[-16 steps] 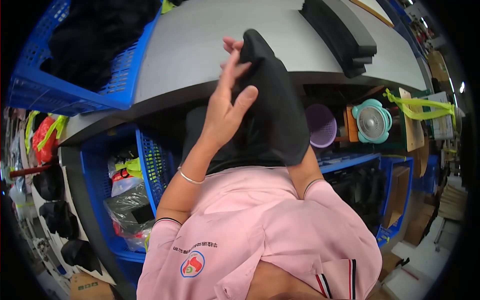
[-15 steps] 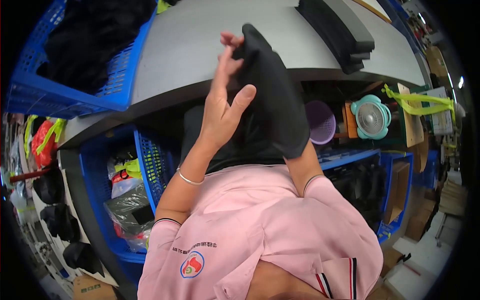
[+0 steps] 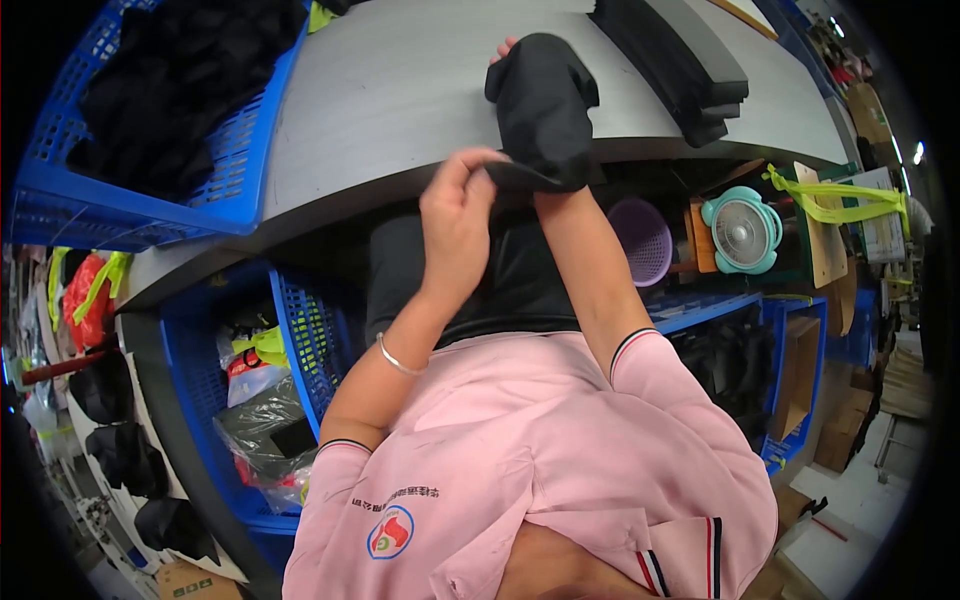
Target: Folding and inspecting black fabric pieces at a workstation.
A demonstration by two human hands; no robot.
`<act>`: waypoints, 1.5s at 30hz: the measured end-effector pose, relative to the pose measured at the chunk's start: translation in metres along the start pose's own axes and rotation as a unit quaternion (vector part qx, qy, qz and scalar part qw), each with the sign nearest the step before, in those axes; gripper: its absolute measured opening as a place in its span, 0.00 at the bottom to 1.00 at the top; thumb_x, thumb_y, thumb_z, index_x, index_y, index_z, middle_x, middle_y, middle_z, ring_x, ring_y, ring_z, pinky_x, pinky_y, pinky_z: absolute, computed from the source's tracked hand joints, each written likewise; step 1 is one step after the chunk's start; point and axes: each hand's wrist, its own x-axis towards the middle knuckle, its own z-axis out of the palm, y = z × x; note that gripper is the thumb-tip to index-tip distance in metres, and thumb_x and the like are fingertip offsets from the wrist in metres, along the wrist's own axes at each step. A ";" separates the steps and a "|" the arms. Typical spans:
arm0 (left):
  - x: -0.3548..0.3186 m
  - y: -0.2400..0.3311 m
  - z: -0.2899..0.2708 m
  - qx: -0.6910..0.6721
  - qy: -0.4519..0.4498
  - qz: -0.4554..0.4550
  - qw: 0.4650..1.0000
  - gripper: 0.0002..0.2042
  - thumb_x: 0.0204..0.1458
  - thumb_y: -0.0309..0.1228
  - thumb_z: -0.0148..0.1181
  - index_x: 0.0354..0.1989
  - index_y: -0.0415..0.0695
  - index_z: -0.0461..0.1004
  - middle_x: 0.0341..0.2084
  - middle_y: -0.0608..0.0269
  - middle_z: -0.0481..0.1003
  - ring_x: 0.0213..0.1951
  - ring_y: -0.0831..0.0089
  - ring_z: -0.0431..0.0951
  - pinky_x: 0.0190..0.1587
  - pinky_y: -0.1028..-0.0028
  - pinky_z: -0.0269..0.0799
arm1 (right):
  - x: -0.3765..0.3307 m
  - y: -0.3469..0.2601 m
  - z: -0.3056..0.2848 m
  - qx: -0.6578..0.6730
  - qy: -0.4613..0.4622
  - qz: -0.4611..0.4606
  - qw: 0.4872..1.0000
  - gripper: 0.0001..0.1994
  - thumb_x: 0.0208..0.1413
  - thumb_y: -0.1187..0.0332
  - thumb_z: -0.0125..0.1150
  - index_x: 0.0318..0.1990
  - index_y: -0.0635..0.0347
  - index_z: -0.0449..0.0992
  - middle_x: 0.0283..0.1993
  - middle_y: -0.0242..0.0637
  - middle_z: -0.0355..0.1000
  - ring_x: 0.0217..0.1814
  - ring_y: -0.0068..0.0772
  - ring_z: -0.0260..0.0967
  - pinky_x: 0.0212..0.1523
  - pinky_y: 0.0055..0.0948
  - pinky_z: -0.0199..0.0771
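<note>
blue basket [image 3: 130,207] at ten o'clock; left hand [image 3: 456,215] just before twelve, pinching the near edge of a black fabric tube [image 3: 545,110] at twelve; right hand [image 3: 503,50] mostly inside, fingertips [image 3: 508,44] out, grip hidden, cannot tell; black stack [image 3: 667,75] at one on the surface [image 3: 380,95].

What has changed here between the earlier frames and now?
The left hand, open beside the black fabric tube before, has closed on the tube's near edge. That edge has moved away from the body, toward the mostly covered right hand, baring more of the right forearm. The purple basket, teal fan and dark stack on the table stayed put.
</note>
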 end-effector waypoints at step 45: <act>0.076 -0.013 -0.064 0.046 0.186 0.033 0.981 0.15 0.63 0.36 0.58 0.33 0.34 0.80 0.26 0.66 0.77 0.28 0.81 0.75 0.34 0.79 0.71 | -0.121 -0.027 0.043 -0.377 -0.093 0.121 0.913 0.26 0.57 0.71 0.64 0.62 0.69 0.64 0.55 0.32 0.71 0.52 0.18 0.69 0.50 0.19 0.69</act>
